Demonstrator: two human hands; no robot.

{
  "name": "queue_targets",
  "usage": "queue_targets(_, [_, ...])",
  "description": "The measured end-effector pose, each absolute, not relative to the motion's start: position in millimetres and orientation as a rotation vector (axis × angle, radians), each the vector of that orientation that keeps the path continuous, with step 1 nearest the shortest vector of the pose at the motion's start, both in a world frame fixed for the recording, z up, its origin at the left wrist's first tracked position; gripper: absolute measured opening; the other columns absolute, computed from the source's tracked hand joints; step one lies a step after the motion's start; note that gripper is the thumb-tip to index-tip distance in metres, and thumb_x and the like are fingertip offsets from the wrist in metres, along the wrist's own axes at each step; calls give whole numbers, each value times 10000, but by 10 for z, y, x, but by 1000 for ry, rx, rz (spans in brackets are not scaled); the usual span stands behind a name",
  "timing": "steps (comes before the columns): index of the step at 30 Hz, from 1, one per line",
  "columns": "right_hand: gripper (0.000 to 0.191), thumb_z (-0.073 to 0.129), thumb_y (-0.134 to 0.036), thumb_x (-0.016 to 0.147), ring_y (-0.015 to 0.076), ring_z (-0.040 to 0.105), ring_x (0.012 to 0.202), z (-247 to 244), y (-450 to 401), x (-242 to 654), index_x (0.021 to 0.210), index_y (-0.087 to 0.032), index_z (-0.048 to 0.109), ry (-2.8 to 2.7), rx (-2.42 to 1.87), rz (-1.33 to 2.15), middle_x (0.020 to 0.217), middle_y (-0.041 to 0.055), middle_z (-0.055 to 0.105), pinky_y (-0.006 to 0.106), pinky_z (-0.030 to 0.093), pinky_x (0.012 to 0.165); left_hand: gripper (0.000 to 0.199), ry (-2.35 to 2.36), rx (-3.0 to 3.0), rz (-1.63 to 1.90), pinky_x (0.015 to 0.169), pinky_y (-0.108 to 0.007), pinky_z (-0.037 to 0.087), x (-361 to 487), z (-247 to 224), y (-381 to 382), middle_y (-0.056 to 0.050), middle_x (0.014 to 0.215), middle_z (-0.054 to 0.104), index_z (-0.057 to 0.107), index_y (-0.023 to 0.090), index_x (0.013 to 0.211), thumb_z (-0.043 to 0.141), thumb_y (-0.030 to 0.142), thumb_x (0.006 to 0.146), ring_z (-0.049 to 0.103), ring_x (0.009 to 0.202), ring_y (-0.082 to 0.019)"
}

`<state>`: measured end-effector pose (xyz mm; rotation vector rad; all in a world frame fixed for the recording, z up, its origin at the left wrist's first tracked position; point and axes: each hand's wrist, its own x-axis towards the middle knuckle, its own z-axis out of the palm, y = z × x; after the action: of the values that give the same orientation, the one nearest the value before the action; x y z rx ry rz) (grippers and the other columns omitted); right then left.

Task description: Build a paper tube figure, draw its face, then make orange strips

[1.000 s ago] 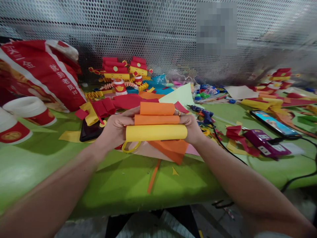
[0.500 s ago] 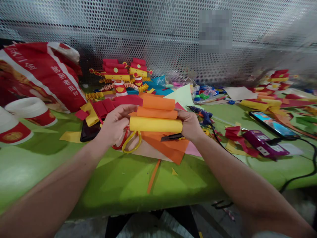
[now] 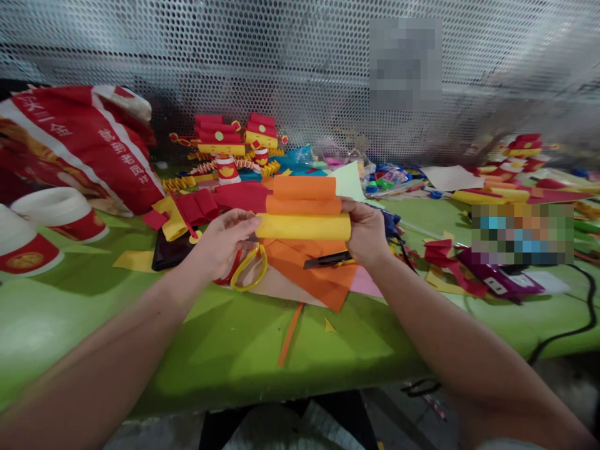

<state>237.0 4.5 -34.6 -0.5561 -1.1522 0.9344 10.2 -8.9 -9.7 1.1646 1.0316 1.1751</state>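
Note:
A paper-roll piece (image 3: 304,226) is held up above the table, with two orange rolls stacked over a wider yellow one. My right hand (image 3: 368,228) grips its right end, fingers behind and thumb hidden. At the left end, my left hand (image 3: 225,240) pinches the edge of the yellow roll between thumb and fingertips. Below the piece are orange paper sheets (image 3: 323,287) and a black utility knife (image 3: 328,259). Scissors with yellow and red handles (image 3: 250,269) lie partly under my left hand.
Paper cups (image 3: 60,215) and a red bag (image 3: 84,144) stand on the left. Finished paper figures (image 3: 220,140) are at the back by the perforated metal wall. A purple power strip (image 3: 504,278) with a black cable (image 3: 581,328) lies right. Orange strip (image 3: 290,334) sits near the front edge.
The paper-roll piece has shifted slightly right and up. My left hand has slid down from the orange roll to the yellow roll's left end. My right hand moved slightly right with the piece.

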Motion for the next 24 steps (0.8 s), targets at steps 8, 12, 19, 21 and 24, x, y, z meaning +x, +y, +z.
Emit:
queue_targets(8, [177,681,-127,552,204,630,953,-403,70,2406,674,-251,713,-1254,-655,976,945,-9,709,341,516,775,236,965,1144,1199,665,-291,553,153,-116,-128,-36,732,709,678,153,708,802,266,542,674,718,-184])
queue_targets(12, [142,623,-182,591,149,608,866,-382,89,2455,698,-234,701,-1172,-812,891,953,-4,692,281,486,719,194,1000,1139,1301,702,-336,561,140,-95,-96,-74,778,720,686,134,738,757,231,586,684,760,-218])
queue_targets(19, [278,711,-462,600,99,514,630,-383,71,2407,694,-209,645,-1187,-1037,965,654,-24,592,229,414,558,130,911,1172,1349,727,-345,562,121,-121,-61,-57,749,722,681,148,699,732,214,599,688,749,-210])
queue_targets(21, [324,748,-483,552,92,490,599,-394,67,2388,682,-202,651,-1229,-1036,1005,632,-27,586,229,401,534,151,886,1186,1345,752,-354,556,127,-134,-66,-59,770,725,685,148,716,739,227,600,687,785,-216])
queue_targets(24, [314,785,-445,495,83,467,570,-395,62,2366,630,-196,652,-1241,-1008,1023,647,-20,601,233,393,512,189,872,1200,1334,773,-340,544,142,-146,-81,-58,796,726,696,152,753,752,239,595,682,810,-211])
